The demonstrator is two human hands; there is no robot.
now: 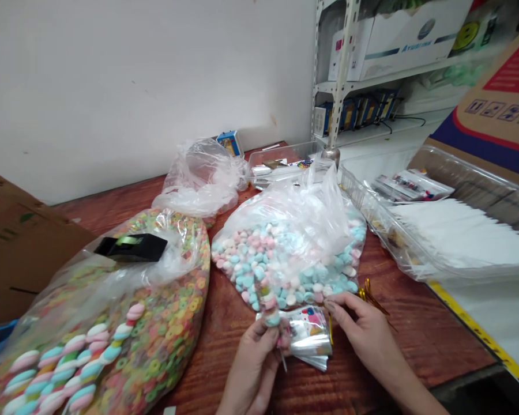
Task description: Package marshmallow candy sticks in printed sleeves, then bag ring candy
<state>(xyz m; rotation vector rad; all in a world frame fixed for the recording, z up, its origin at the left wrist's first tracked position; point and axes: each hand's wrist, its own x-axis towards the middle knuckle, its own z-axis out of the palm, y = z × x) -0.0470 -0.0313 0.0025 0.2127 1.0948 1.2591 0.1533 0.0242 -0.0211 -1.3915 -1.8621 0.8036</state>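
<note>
My left hand is closed on a marshmallow skewer, which stands upright with a thin stick poking out below; clear wrap seems to cover it, though blur hides the detail. Between thumb and finger, my right hand pinches a gold twist tie. More gold twist ties lie just behind that hand. Between my hands rests a stack of silver printed bags. Behind it sits a big clear bag of pink, white and blue marshmallows.
At left, a large bag of ring-shaped cereal carries several finished skewers and a black tape dispenser. A clear tray with white paper pieces stands at right. Cardboard boxes flank the table; shelving rises behind.
</note>
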